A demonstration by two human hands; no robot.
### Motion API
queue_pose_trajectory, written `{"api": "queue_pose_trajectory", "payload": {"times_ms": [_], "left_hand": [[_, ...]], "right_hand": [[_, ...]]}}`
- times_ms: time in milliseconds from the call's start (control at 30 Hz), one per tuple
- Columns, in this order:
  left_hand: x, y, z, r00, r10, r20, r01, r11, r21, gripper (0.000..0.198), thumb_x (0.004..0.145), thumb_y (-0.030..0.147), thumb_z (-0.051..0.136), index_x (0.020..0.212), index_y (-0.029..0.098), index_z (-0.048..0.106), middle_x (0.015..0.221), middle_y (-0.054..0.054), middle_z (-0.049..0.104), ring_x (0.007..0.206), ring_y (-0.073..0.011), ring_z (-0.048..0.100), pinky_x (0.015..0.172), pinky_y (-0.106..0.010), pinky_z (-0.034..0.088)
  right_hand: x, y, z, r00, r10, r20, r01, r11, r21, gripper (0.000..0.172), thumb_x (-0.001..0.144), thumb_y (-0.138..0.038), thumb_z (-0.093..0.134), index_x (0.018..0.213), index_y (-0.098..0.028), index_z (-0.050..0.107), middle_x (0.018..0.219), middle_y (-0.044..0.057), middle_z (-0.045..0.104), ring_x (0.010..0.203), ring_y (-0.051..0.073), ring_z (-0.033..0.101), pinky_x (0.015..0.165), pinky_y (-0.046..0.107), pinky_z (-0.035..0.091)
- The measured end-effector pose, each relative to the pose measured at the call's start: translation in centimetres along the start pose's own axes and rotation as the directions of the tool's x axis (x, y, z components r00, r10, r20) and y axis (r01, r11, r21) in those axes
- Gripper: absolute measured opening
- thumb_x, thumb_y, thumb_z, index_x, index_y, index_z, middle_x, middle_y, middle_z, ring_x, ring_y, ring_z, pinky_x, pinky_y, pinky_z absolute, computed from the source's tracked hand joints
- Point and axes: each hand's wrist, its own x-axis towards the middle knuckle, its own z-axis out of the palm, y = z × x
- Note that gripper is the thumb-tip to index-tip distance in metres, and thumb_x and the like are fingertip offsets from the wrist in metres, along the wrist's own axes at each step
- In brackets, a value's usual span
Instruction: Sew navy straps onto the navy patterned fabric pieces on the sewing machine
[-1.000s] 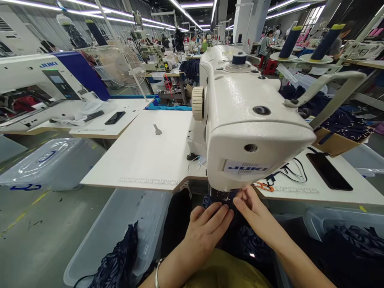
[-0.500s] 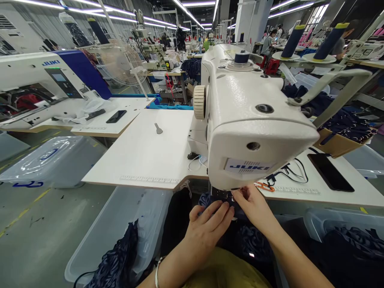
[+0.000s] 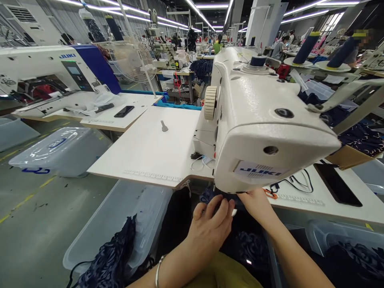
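A white sewing machine fills the middle of the view, its head directly above my hands. Under it lies a piece of dark navy patterned fabric, bunched around the needle area, which the head mostly hides. My left hand is on the near side of the fabric with its fingers bent and gripping it. My right hand holds the same fabric from the right; its fingertips are partly covered by the machine head. More navy fabric hangs down over my lap.
A white tabletop with a small grey metal piece extends left. An orange tool, black cords and a phone lie on the right. Clear plastic bins with navy garments flank me. Another machine stands left.
My view has turned slightly left, so the scene sits farther right. My left fingers are more curled on the fabric. The right fingertips have gone farther under the machine head.
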Motion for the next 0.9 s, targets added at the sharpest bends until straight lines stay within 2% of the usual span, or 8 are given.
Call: {"api": "queue_pose_trajectory", "payload": {"times_ms": [100,267,433,667,900], "left_hand": [[0.4,0.1,-0.2,1.0,-0.013,0.014,0.013,1.0,-0.017,0.031,0.091,0.02,0.052,0.12,0.017,0.061,0.109,-0.003,0.067,0.107,-0.0167,0.059,0.083,-0.033,0.033],[0.5,0.2,0.1,0.999,-0.039,0.014,0.038,0.999,0.011,0.035,0.087,0.022,0.055,0.121,0.017,0.06,0.11,-0.004,0.066,0.106,-0.0186,0.059,0.085,-0.033,0.033],[0.7,0.2,0.2,0.998,-0.065,0.007,0.065,0.998,-0.02,0.038,0.083,0.021,0.056,0.12,0.016,0.06,0.112,-0.003,0.067,0.107,-0.018,0.058,0.084,-0.035,0.033],[0.6,0.3,0.4,0.998,-0.068,0.016,0.068,0.998,-0.003,0.039,0.081,0.022,0.057,0.12,0.018,0.061,0.113,-0.004,0.065,0.106,-0.0197,0.058,0.083,-0.034,0.032],[0.8,0.3,0.3,0.997,-0.07,-0.013,0.07,0.997,-0.029,0.037,0.082,0.019,0.053,0.118,0.016,0.062,0.11,-0.004,0.067,0.104,-0.0194,0.059,0.083,-0.035,0.033]], "right_hand": [[0.4,0.0,0.0,0.999,-0.053,-0.003,0.053,0.999,0.0,0.02,0.079,-0.026,0.047,0.072,-0.021,0.065,0.069,0.004,0.068,0.068,0.021,0.06,0.073,0.036,0.049],[1.0,0.7,0.3,0.991,-0.134,-0.007,0.134,0.991,0.011,0.026,0.078,-0.024,0.047,0.086,-0.02,0.071,0.092,0.01,0.074,0.09,0.027,0.065,0.079,0.039,0.051],[1.5,1.0,0.5,0.981,-0.191,-0.02,0.191,0.982,0.004,0.025,0.081,-0.025,0.046,0.081,-0.02,0.071,0.079,0.01,0.074,0.101,0.029,0.064,0.089,0.043,0.049],[2.0,1.0,0.7,0.977,-0.21,-0.044,0.207,0.976,-0.067,0.023,0.081,-0.025,0.046,0.077,-0.024,0.068,0.075,0.009,0.073,0.097,0.03,0.064,0.09,0.047,0.049],[2.1,1.3,0.6,0.973,-0.23,-0.012,0.228,0.97,-0.081,0.026,0.082,-0.024,0.044,0.079,-0.024,0.069,0.071,0.007,0.072,0.095,0.029,0.065,0.091,0.046,0.048]]}}
